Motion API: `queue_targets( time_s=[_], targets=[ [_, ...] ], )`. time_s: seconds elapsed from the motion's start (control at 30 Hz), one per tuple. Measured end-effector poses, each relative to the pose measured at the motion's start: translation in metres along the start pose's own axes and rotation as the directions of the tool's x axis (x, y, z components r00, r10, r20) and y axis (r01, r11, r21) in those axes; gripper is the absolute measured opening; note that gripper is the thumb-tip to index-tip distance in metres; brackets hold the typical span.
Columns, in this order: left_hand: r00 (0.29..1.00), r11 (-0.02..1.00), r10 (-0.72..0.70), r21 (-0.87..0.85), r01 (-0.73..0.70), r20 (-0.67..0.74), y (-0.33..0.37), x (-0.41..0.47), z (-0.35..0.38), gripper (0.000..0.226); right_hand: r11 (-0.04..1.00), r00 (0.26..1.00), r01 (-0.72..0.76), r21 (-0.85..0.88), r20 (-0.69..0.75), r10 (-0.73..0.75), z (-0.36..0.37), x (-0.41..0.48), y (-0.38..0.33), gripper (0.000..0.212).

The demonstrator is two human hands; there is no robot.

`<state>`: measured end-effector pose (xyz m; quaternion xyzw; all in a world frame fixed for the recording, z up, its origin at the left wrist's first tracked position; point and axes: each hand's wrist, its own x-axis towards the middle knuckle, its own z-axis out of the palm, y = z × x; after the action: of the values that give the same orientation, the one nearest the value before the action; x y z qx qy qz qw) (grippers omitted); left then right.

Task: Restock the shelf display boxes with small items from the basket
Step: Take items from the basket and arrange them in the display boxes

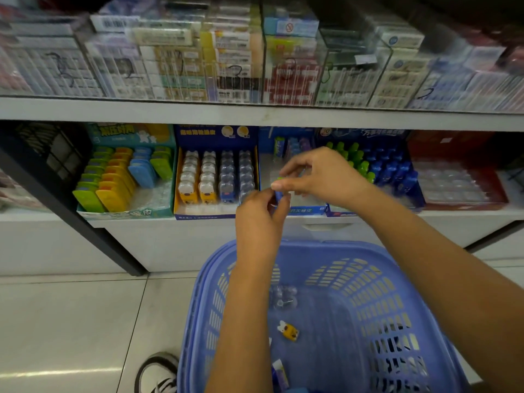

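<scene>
Head view down onto pale glossy floor tiles (71, 321) in a shop aisle, facing a white shelf (255, 112). On the lower level, five in a row: teal box (127, 212), yellow-edged box (177, 194), middle blue box (307, 210), box of green and blue bottles (419, 198), red box (459, 204). Left hand (261, 214) and right hand (320, 174) above the middle box's front edge, fingertips of both pinching one small blue-and-green item (279, 191). Blue basket (368, 279) below the arms, at least three small things inside: clear pack (283, 297), yellow piece (289, 331), white-and-blue piece (279, 373). One shoe (158, 375) beside it
</scene>
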<state>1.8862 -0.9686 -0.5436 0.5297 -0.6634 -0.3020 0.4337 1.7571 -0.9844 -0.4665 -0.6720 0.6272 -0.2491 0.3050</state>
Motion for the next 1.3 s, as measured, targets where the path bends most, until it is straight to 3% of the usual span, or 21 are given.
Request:
queue_targets(
  time_s=[0.07,0.2,0.27,0.33,0.43,0.53,0.67,1.03,1.3],
  targets=[
    [0.998,0.997,0.029,0.073,-0.025,-0.056,0.005,-0.001,0.005,0.019,0.998,0.993,-0.037,0.051,-0.106,0.042,0.008,-0.004,0.006,0.018],
    [0.998,0.998,0.022,0.068,-0.018,-0.059,0.011,-0.002,0.011,0.027,0.996,0.977,-0.029,-0.082,-0.212,0.011,0.009,-0.006,0.012,0.011],
    [0.999,0.999,0.007,0.049,-0.008,0.031,0.011,0.0,0.013,0.041,0.999,0.955,-0.031,-0.032,-0.297,0.02,0.001,0.002,0.013,0.015],
    [0.983,0.988,-0.027,0.156,-0.002,0.182,0.008,0.002,0.018,0.052,1.0,0.925,-0.018,0.016,-0.379,0.023,-0.008,0.021,0.014,0.02],
    [0.928,0.92,-0.077,0.385,-0.075,0.365,0.0,-0.002,0.027,0.06,0.99,0.917,-0.076,-0.122,-0.398,0.021,-0.011,0.063,0.017,0.026],
    [0.904,0.888,-0.059,0.435,-0.146,0.423,-0.005,-0.004,0.03,0.066,0.996,0.934,-0.04,-0.083,-0.358,0.007,0.0,0.092,0.023,0.035],
    [0.903,0.889,-0.018,0.421,-0.182,0.429,-0.01,-0.004,0.027,0.067,0.986,0.977,-0.021,-0.166,-0.215,-0.015,0.012,0.114,0.033,0.032],
    [0.907,0.898,-0.001,0.399,-0.184,0.421,-0.013,-0.004,0.028,0.068,0.99,1.0,-0.014,-0.139,0.0,0.014,-0.007,0.137,0.047,0.028],
    [0.906,0.909,-0.017,0.383,-0.162,0.422,-0.013,-0.004,0.029,0.068,0.976,0.998,-0.055,-0.21,0.012,0.059,0.0,0.146,0.045,0.026]
  ],
)
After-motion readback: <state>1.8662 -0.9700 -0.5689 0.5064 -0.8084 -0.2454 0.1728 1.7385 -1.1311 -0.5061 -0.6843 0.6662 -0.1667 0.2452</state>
